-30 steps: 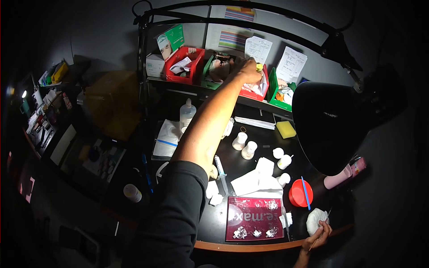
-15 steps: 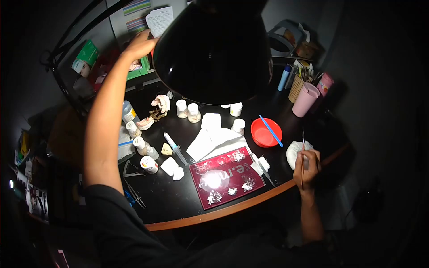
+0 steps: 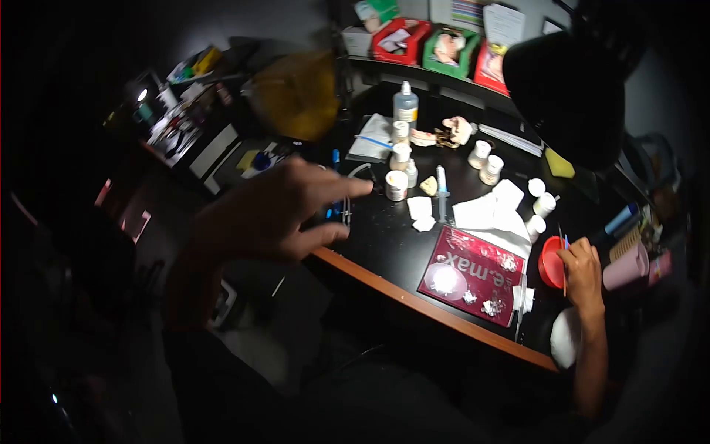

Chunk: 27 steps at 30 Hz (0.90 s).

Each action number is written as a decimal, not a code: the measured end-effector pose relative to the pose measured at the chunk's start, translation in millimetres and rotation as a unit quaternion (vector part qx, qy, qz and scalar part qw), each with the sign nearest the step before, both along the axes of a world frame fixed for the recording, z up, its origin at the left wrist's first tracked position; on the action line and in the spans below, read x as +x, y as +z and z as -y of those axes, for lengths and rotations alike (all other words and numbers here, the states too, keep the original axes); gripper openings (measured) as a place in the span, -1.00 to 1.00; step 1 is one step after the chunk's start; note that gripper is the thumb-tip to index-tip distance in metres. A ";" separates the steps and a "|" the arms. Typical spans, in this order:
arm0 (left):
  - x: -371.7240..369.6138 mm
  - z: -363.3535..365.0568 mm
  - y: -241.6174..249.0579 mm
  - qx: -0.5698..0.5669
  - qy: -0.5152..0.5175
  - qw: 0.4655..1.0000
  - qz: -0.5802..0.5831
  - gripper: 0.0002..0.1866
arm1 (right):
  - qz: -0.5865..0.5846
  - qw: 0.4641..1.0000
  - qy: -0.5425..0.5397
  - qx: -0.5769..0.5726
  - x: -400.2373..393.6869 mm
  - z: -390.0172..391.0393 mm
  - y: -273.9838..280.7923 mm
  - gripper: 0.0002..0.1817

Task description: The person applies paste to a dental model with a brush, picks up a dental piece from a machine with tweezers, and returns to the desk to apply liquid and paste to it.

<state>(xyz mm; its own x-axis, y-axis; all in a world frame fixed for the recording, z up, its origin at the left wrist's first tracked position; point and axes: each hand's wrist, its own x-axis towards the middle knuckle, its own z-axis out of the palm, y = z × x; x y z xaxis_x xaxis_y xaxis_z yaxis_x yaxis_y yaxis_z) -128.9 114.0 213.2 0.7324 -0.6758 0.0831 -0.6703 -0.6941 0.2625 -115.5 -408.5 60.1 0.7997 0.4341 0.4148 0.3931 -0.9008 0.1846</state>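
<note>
My left hand [image 3: 292, 211], slightly blurred, hangs in the air left of the desk's front edge. Its index finger and thumb are stretched apart, with nothing between them. In my right hand [image 3: 584, 272] is a thin brush [image 3: 565, 287], over the edge of a red bowl [image 3: 548, 263]. A white rounded pad [image 3: 565, 339] lies below my right wrist, partly hidden by the forearm. Left of the bowl rests a maroon slab [image 3: 473, 277] marked "e.max", with white crumpled bits on it. Behind the slab are white tissue [image 3: 477, 213] and a syringe [image 3: 442, 196].
Small jars, including a white one [image 3: 396, 186], and a clear bottle [image 3: 405, 106] stand on the desk. Dental models [image 3: 457, 132] lie behind. Red and green bins [image 3: 451, 53] line the shelf. A black lamp [image 3: 566, 96] overhangs the back right, near a pink cup [image 3: 626, 268].
The view has swung left. My left hand has come down from the shelf bins to the desk's left side. My right hand has moved with the brush from the white pad to the red bowl.
</note>
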 end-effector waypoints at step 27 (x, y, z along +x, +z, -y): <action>53.2 -145.2 -188.8 -0.379 0.297 0.876 0.028 -0.66 | -0.299 0.940 0.087 0.140 -72.9 -98.3 75.9 -0.66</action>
<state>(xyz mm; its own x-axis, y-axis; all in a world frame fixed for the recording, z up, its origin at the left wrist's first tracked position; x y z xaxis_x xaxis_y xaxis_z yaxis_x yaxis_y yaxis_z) -75.7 259.2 24.4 0.9164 0.0879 0.3905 -0.2766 -0.5660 0.7766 -188.5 -310.1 136.0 0.8538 0.5196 0.0321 0.4965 -0.7940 -0.3509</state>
